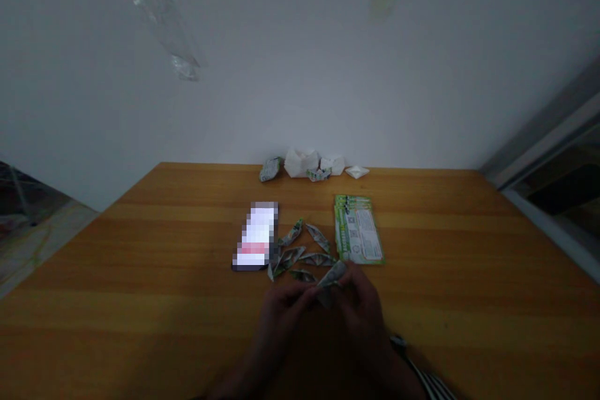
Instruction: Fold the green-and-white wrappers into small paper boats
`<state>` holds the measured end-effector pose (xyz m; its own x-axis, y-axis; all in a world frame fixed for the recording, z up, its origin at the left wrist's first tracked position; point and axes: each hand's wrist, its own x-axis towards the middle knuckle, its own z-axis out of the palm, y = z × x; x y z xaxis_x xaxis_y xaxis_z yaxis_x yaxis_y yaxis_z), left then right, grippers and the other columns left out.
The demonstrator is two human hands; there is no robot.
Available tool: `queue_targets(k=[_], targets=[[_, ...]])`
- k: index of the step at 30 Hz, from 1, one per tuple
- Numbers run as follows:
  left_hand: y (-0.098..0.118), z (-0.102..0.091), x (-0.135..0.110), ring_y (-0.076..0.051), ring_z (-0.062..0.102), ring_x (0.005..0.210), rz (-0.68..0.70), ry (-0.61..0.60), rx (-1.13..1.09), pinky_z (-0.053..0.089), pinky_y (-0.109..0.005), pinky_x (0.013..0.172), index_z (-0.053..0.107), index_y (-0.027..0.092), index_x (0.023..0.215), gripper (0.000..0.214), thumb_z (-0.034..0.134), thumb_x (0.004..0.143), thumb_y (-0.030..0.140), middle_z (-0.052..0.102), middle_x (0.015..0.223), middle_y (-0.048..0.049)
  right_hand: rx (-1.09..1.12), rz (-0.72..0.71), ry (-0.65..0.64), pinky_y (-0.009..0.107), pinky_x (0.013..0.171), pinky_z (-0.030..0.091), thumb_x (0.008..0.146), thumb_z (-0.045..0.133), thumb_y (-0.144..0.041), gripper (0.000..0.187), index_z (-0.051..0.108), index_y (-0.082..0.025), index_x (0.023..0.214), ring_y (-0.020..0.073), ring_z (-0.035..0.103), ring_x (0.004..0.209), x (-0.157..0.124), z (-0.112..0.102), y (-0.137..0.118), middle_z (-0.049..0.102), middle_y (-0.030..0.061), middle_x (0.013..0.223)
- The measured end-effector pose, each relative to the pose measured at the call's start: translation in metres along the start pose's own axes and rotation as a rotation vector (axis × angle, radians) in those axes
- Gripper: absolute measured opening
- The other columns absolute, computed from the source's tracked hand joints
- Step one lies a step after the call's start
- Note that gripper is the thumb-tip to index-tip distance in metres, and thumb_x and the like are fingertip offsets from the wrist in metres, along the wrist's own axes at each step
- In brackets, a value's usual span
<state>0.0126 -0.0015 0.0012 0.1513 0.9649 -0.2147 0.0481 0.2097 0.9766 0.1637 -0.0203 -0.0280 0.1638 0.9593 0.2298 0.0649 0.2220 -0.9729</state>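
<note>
Head view: right of the phone (257,237) and closer to the wearer than it, the left hand (287,305) and right hand (362,300) hold a folded paper piece (332,274) between them. Shaping or creasing it seems the step in hand; the next move likely calls for light, even pressure. Both grips are narrow, fingertips pinching opposite ends. Other folded papers (317,259) lie just right of the phone, with a leaflet stack (360,231) farther right of it.

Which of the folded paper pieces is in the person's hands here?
The printed folded piece pinched between the left hand and the right hand; the other folded pieces lie unheld on the wooden table.
</note>
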Motion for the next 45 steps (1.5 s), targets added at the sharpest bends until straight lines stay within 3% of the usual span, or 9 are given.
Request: queue_targets(k=[7,14,17,24,33,40,45], targets=[[-0.001,0.007,-0.002,-0.020,0.067,0.065,-0.067,0.055,-0.169,0.054,-0.025,0.064,0.077,0.015,0.069,0.027,0.077,0.067,0.042,0.075,0.066,-0.0047,-0.019,0.054,0.086,0.028,0.066,0.042,0.083,0.059,-0.021,0.014,0.052,-0.022,0.071,0.0180,0.052,0.070,-0.007,0.010,0.000,0.055,-0.0004,0.074],[-0.008,0.007,0.005,-0.015,0.060,0.057,-0.239,-0.068,-0.357,0.046,-0.023,0.057,0.074,0.011,0.066,0.041,0.076,0.066,0.052,0.069,0.059,-0.0037,-0.055,0.066,0.157,0.028,0.071,0.043,0.079,0.063,-0.016,0.014,0.055,-0.022,0.069,0.0194,0.055,0.077,-0.007,0.011,0.001,0.058,0.0002,0.078],[-0.008,0.009,0.004,-0.012,0.054,0.050,-0.290,-0.065,-0.412,0.041,-0.020,0.052,0.070,0.012,0.059,0.045,0.073,0.067,0.056,0.064,0.053,-0.0018,-0.058,0.059,0.139,0.028,0.070,0.043,0.080,0.062,-0.016,0.014,0.055,-0.022,0.069,0.0195,0.056,0.076,-0.008,0.012,0.001,0.059,0.0005,0.078],[-0.006,0.004,0.002,-0.015,0.054,0.061,-0.074,-0.041,-0.086,0.042,-0.021,0.059,0.070,0.013,0.060,0.042,0.068,0.072,0.053,0.064,0.061,-0.0021,-0.003,0.054,0.083,0.028,0.070,0.044,0.083,0.060,-0.018,0.012,0.056,-0.021,0.072,0.0184,0.057,0.075,-0.009,0.012,-0.002,0.059,0.0006,0.079],[-0.016,0.003,-0.002,-0.014,0.048,0.057,0.095,0.068,0.086,0.038,-0.021,0.054,0.063,0.013,0.061,0.044,0.057,0.083,0.050,0.054,0.057,0.0003,0.016,0.082,0.010,0.027,0.067,0.044,0.085,0.059,-0.022,0.014,0.056,-0.020,0.072,0.0174,0.056,0.072,-0.011,0.014,-0.007,0.059,0.0008,0.076],[-0.015,0.004,-0.003,-0.013,0.047,0.056,0.104,0.082,0.102,0.038,-0.021,0.053,0.063,0.014,0.060,0.044,0.057,0.083,0.050,0.055,0.057,0.0003,0.019,0.111,-0.014,0.027,0.068,0.045,0.088,0.056,-0.029,0.020,0.058,-0.019,0.071,0.0176,0.056,0.073,-0.008,0.013,-0.007,0.058,0.0017,0.076],[-0.013,0.007,-0.002,-0.016,0.053,0.062,-0.003,0.036,-0.058,0.044,-0.023,0.058,0.066,0.013,0.066,0.043,0.061,0.079,0.054,0.061,0.063,-0.0016,-0.039,0.133,0.045,0.026,0.065,0.045,0.087,0.057,-0.030,0.023,0.057,-0.019,0.067,0.0170,0.055,0.069,-0.006,0.012,-0.006,0.058,0.0008,0.071]])
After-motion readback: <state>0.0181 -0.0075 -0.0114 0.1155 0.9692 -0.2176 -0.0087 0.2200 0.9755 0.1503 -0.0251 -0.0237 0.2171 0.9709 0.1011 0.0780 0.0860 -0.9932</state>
